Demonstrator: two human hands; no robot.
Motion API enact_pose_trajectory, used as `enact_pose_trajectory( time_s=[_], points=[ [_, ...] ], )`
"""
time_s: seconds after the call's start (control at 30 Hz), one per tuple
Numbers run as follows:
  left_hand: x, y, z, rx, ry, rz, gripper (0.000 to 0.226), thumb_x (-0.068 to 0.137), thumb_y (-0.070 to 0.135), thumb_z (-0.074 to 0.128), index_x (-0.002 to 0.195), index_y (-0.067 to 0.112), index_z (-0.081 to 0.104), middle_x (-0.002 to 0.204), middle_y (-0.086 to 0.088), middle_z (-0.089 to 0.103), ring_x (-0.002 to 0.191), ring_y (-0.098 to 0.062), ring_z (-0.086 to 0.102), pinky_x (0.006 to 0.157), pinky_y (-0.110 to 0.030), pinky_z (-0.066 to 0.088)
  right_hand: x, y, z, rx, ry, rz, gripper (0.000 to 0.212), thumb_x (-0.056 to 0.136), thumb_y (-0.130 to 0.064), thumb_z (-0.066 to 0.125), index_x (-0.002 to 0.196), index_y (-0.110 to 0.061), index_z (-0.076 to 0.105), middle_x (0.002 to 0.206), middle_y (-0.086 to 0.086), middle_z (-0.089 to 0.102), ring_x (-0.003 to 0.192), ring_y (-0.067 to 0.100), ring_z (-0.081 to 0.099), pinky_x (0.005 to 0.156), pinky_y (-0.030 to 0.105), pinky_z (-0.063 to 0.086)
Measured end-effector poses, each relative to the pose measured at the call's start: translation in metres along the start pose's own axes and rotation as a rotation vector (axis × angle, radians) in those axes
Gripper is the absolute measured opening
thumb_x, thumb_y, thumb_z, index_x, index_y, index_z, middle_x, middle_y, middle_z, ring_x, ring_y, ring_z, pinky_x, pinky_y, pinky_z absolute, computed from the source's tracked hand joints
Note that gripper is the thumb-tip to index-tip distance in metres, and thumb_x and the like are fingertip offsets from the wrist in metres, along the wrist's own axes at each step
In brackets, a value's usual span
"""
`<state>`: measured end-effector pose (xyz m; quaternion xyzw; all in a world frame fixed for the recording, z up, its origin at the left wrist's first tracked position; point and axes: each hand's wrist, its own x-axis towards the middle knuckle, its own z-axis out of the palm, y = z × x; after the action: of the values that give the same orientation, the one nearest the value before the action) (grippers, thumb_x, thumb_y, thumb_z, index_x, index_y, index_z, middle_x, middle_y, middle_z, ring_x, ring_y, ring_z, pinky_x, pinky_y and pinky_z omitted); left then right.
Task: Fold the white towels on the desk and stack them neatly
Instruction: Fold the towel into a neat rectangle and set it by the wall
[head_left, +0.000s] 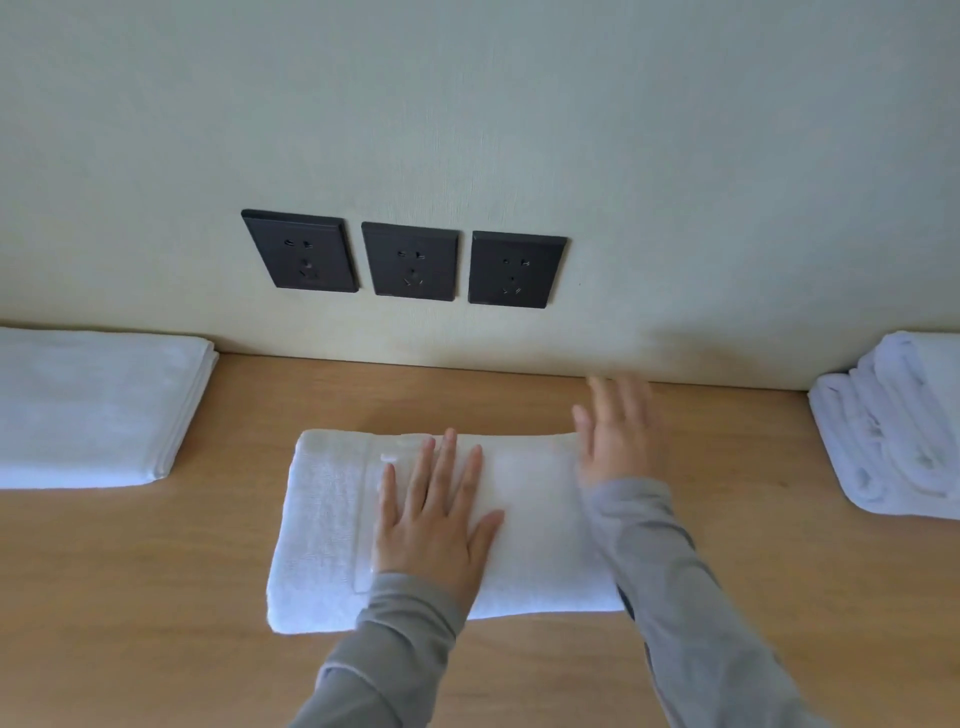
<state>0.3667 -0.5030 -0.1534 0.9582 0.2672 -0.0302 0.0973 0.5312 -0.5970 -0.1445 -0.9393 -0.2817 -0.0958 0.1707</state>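
The fingers (448, 457) of our left hand (434, 525) lie straight and spread, pressed flat on the folded white terry towel (322, 525) at the middle of the light wooden table (156, 571). Our blurred right hand (618, 431), fingers straight too, is at the towel's far right corner. Beside it, flat folded white towels (88, 410) lie left, rumpled white towels (893, 431) right.
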Motion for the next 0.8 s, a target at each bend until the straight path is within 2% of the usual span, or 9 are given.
enact_pose_trajectory(
  time_s=[0.07, 0.1, 0.17, 0.27, 0.4, 0.5, 0.6, 0.7, 0.8],
  points=[
    [0.007, -0.003, 0.005, 0.003, 0.014, -0.025, 0.065, 0.091, 0.051, -0.004, 0.145, 0.028, 0.024, 0.153, -0.001, 0.023, 0.141, -0.022, 0.022, 0.113, -0.051, 0.017, -0.027, -0.023, 0.000, 0.022, -0.036, -0.298, 0.042, 0.094, -0.028, 0.035, 0.124, -0.009, 0.059, 0.136, 0.009, 0.053, 0.130, 0.028, 0.045, 0.105, 0.053, 0.035],
    [0.009, -0.006, 0.009, 0.024, -0.006, -0.019, 0.064, 0.089, 0.051, -0.004, 0.147, 0.030, 0.013, 0.156, 0.000, 0.013, 0.143, -0.020, 0.012, 0.115, -0.048, 0.008, -0.040, -0.030, 0.004, -0.018, -0.150, -0.367, 0.048, 0.095, -0.031, 0.028, 0.129, -0.012, 0.055, 0.140, 0.005, 0.049, 0.134, 0.024, 0.040, 0.109, 0.054, 0.029],
    [0.012, -0.010, 0.023, 0.048, -0.008, 0.017, 0.061, 0.084, 0.052, -0.016, 0.143, 0.033, -0.017, 0.155, 0.004, -0.017, 0.141, -0.017, -0.018, 0.112, -0.044, -0.018, -0.057, -0.031, 0.013, -0.096, -0.368, -0.374, 0.059, 0.094, -0.038, 0.010, 0.145, -0.016, 0.031, 0.154, 0.000, 0.024, 0.144, 0.017, 0.015, 0.116, 0.048, 0.007],
    [0.022, -0.011, 0.030, 0.068, -0.034, -0.004, 0.057, 0.083, 0.052, -0.020, 0.136, 0.033, -0.032, 0.148, 0.006, -0.033, 0.134, -0.014, -0.033, 0.105, -0.041, -0.029, -0.051, -0.021, 0.032, -0.136, -0.453, -0.318, 0.062, 0.090, -0.041, -0.006, 0.149, -0.021, -0.004, 0.157, -0.008, -0.010, 0.140, 0.007, -0.019, 0.113, 0.037, -0.016],
    [0.024, -0.024, 0.022, 0.005, -0.034, 0.044, 0.055, 0.088, 0.053, -0.007, 0.136, 0.035, -0.028, 0.151, 0.009, -0.028, 0.131, -0.008, -0.033, 0.109, -0.037, -0.021, -0.042, -0.014, 0.034, -0.129, -0.506, -0.327, 0.059, 0.092, -0.045, -0.002, 0.147, -0.027, -0.013, 0.155, -0.013, -0.017, 0.136, 0.000, -0.025, 0.114, 0.035, -0.016],
    [0.008, -0.061, 0.019, 0.057, 0.023, 0.051, 0.069, 0.078, 0.064, -0.019, 0.141, 0.035, -0.022, 0.150, 0.013, -0.026, 0.134, -0.009, -0.029, 0.111, -0.033, -0.018, -0.045, 0.024, 0.025, -0.171, -0.494, -0.257, 0.066, 0.086, -0.055, -0.013, 0.144, -0.025, -0.020, 0.152, -0.013, -0.023, 0.138, 0.003, -0.025, 0.114, 0.034, -0.013],
    [0.001, -0.085, 0.019, 0.018, 0.024, 0.027, 0.079, 0.077, 0.067, -0.022, 0.145, 0.028, -0.012, 0.152, 0.012, -0.016, 0.140, -0.009, -0.017, 0.115, -0.034, -0.010, -0.046, 0.049, 0.023, -0.117, -0.496, -0.175, 0.074, 0.083, -0.058, -0.013, 0.147, -0.020, -0.011, 0.152, -0.011, -0.020, 0.138, 0.000, -0.024, 0.114, 0.028, -0.013],
    [0.013, -0.090, 0.021, -0.051, -0.056, 0.025, 0.074, 0.075, 0.070, -0.019, 0.139, 0.032, -0.027, 0.148, 0.016, -0.030, 0.135, -0.004, -0.030, 0.113, -0.032, -0.018, -0.042, 0.050, 0.031, -0.042, -0.487, -0.167, 0.070, 0.089, -0.056, -0.004, 0.149, -0.020, -0.007, 0.153, -0.012, -0.018, 0.137, -0.003, -0.021, 0.114, 0.024, -0.012],
    [0.018, -0.093, 0.012, -0.094, -0.169, 0.028, 0.063, 0.088, 0.058, 0.000, 0.138, 0.030, -0.028, 0.151, 0.011, -0.028, 0.134, -0.003, -0.031, 0.113, -0.033, -0.018, -0.038, 0.049, 0.027, -0.046, -0.530, -0.158, 0.063, 0.096, -0.049, 0.008, 0.149, -0.019, -0.007, 0.157, -0.006, -0.014, 0.137, -0.001, -0.021, 0.115, 0.027, -0.012]
  ],
)
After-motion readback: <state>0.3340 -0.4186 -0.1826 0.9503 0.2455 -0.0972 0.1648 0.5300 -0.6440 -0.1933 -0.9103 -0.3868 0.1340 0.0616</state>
